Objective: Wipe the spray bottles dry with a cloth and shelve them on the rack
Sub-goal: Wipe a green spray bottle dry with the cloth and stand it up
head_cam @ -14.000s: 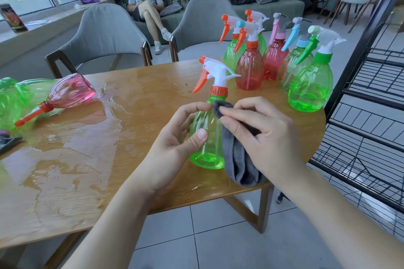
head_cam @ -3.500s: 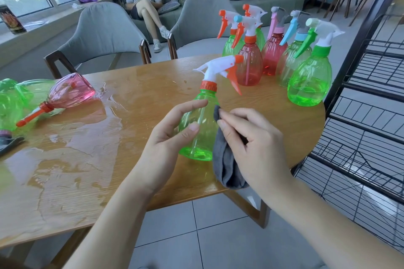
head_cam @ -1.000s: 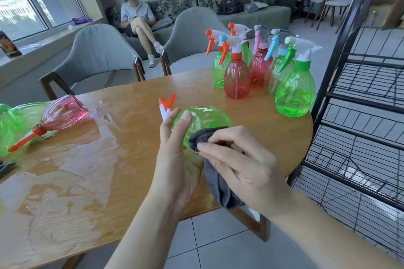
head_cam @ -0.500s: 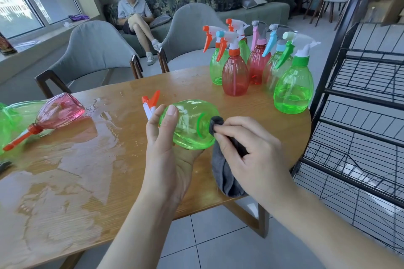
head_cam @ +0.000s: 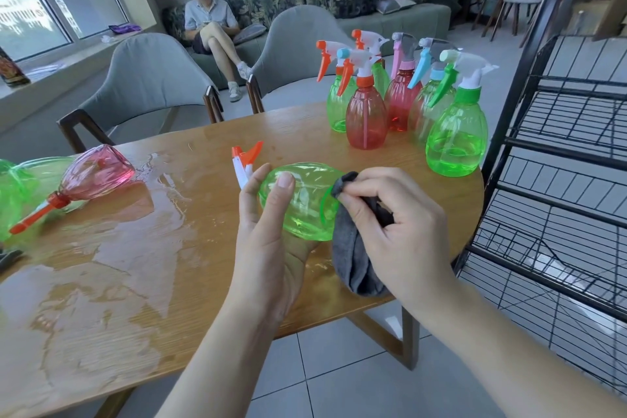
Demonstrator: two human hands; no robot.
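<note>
We've got the left hand [head_cam: 268,234] wrapped round a green bottle [head_cam: 300,202] tipped sideways over the table [head_cam: 142,282], right hand [head_cam: 397,231] pinching the cloth [head_cam: 354,258] against its base. Six bottles [head_cam: 400,102] stand beyond it looking done, a few wet ones [head_cam: 61,187] lie left of it, and the rack [head_cam: 556,187] right of it has nothing shelved that we can see.

both forearms reach in from the bottom edge. left hand [head_cam: 268,237] palm up, fingers curled round a green bottle [head_cam: 302,204] held on its side, thumb tip on top. right hand [head_cam: 400,231] back to camera, fingers bent, pinching a grey cloth [head_cam: 356,258] against the bottle's base. hands close together.
</note>
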